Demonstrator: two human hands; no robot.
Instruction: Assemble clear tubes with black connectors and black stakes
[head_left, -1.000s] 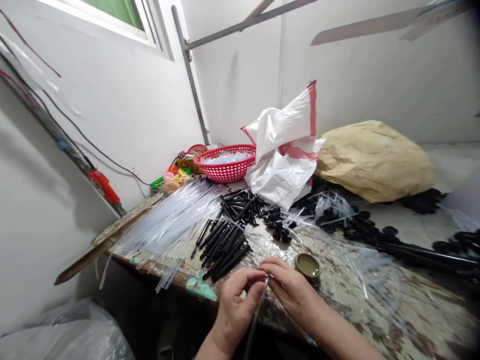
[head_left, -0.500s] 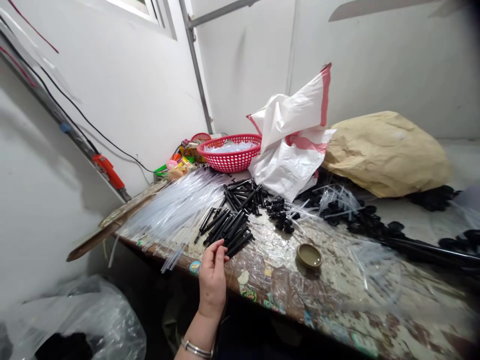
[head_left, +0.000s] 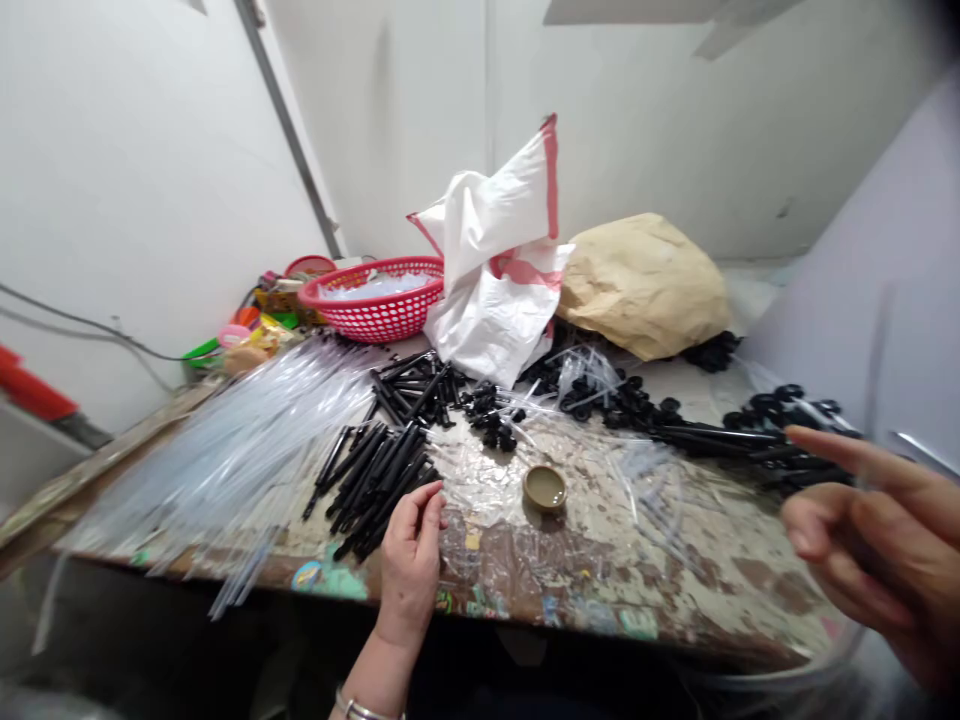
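Observation:
My left hand [head_left: 409, 560] rests at the table's front edge, with thumb and fingers pinched on the near end of one black tube from the pile of black tubes [head_left: 375, 465]. A silver bangle is on that wrist. My right hand [head_left: 870, 540] hovers off the table's right end, blurred, with the index finger stretched out and the other fingers loosely curled; nothing shows in it. A sheaf of clear thin tubes [head_left: 225, 450] lies left of the black pile. A small round dish [head_left: 545, 488] sits between my hands.
The worn table [head_left: 675, 570] carries black round caps and long black rods [head_left: 675, 420] at the right. At the back stand a red basket [head_left: 375, 310], a white and red plastic bag [head_left: 495, 280] and a brown sack [head_left: 645, 285]. Walls close in on the left and behind.
My hands have separated: the left went to the black tubes and closed on one, and the right swung out to the right. The view turned right.

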